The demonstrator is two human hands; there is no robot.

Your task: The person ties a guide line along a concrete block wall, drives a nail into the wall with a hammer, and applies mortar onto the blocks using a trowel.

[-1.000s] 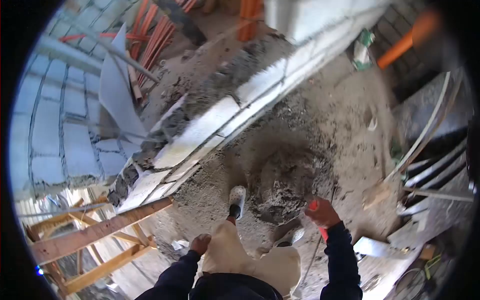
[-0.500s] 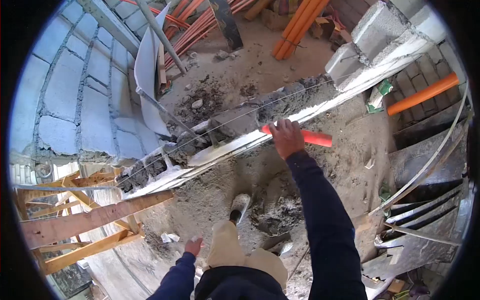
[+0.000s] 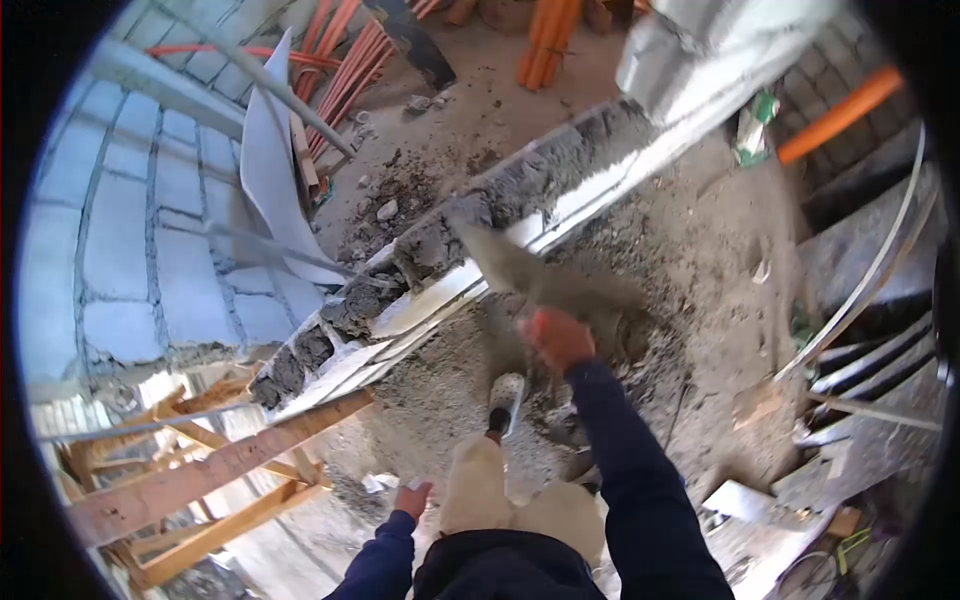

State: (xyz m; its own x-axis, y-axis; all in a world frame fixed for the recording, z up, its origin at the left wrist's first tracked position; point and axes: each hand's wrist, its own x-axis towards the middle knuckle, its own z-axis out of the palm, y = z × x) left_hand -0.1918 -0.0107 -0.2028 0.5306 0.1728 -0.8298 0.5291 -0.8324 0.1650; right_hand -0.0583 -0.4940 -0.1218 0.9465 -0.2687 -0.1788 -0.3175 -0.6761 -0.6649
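Observation:
My right hand [image 3: 560, 338] is wrapped round the red handle of a trowel [image 3: 497, 262]. The trowel's grey blade is blurred and reaches up and left to the edge of a low block wall [image 3: 430, 302]. Wet grey mortar [image 3: 590, 150] lies along the top of that wall. My left hand [image 3: 412, 498] hangs low beside my left leg, away from the wall; its fingers are small in view and I cannot make out whether they hold anything. A dark mortar heap [image 3: 625, 335] lies on the ground beyond my feet, partly behind my right hand.
A wooden beam [image 3: 230, 460] and timber frame stand at lower left. Upright grey block walling [image 3: 130, 270] rises at left. Orange pipes [image 3: 548, 40] lie beyond the low wall. Metal sheets [image 3: 870, 260] and a bent white hose [image 3: 885, 265] are at right.
My right hand has drawn back from the low wall toward me, and the trowel has swung over the wall's near edge. My left hand has shifted slightly right. The view has tilted.

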